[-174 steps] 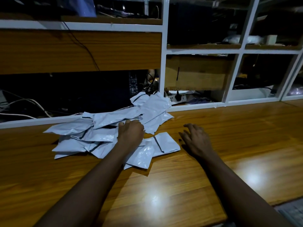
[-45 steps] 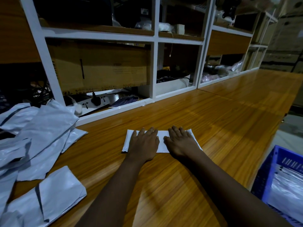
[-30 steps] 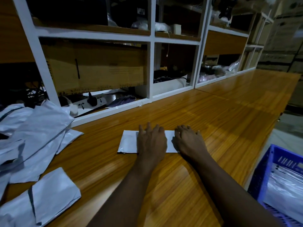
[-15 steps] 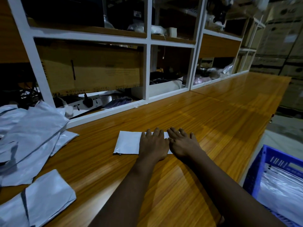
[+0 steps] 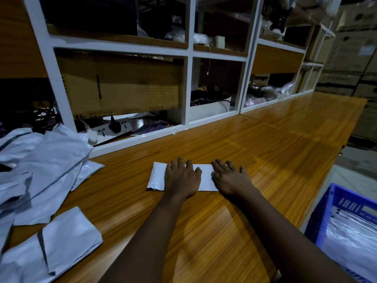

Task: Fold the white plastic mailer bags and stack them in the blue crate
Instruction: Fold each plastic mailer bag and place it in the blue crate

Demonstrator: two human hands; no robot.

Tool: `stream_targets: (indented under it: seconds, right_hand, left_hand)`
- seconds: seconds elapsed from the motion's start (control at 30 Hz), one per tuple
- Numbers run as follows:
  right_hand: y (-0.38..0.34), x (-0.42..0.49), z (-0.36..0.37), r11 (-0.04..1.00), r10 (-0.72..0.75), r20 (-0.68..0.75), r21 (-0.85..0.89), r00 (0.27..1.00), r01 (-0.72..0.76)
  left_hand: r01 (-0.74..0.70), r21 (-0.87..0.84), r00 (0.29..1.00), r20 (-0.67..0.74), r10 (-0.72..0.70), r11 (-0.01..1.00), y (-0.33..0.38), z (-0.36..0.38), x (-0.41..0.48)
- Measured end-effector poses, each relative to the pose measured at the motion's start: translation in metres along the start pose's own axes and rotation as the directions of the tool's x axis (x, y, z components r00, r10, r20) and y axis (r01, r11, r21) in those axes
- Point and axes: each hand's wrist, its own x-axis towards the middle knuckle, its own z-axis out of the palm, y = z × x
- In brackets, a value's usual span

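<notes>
A folded white mailer bag (image 5: 205,176) lies flat on the wooden table (image 5: 265,144), straight ahead. My left hand (image 5: 181,178) presses on its middle with flat fingers. My right hand (image 5: 230,177) lies flat over its right end, fingers spread. A loose pile of unfolded white mailer bags (image 5: 40,170) covers the table at the left. The blue crate (image 5: 334,209) stands low at the right, beside the table edge, with folded bags inside (image 5: 355,237).
White-framed shelves (image 5: 189,54) rise behind the table, holding a cardboard box (image 5: 126,86), a power strip (image 5: 110,127) and cables. Stacked cartons (image 5: 355,48) stand at the far right. The table runs on to the right.
Over the last second my hands slid along the folded bag: they came together, then my right hand moved back out over its right end. The camera view shifted slightly.
</notes>
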Motion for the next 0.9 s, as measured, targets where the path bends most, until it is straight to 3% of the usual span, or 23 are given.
stream_targets:
  seconds: [0.43,0.6,0.9]
  right_hand:
    - [-0.001,-0.002,-0.003,0.998,0.026,0.001,0.066,1.0,-0.026]
    - [0.0,0.0,-0.002,0.999,0.022,-0.008,0.048,1.0,-0.021]
    - [0.001,-0.002,-0.002,0.997,-0.032,0.012,-0.075,0.999,0.032]
  left_hand:
    - [0.065,-0.001,0.997,0.027,-0.065,0.998,-0.037,-0.006,-0.003]
    - [0.113,-0.066,0.993,0.042,-0.11,0.991,-0.046,-0.007,-0.009]
    - [0.118,-0.03,0.99,0.079,-0.115,0.993,-0.057,-0.004,-0.024]
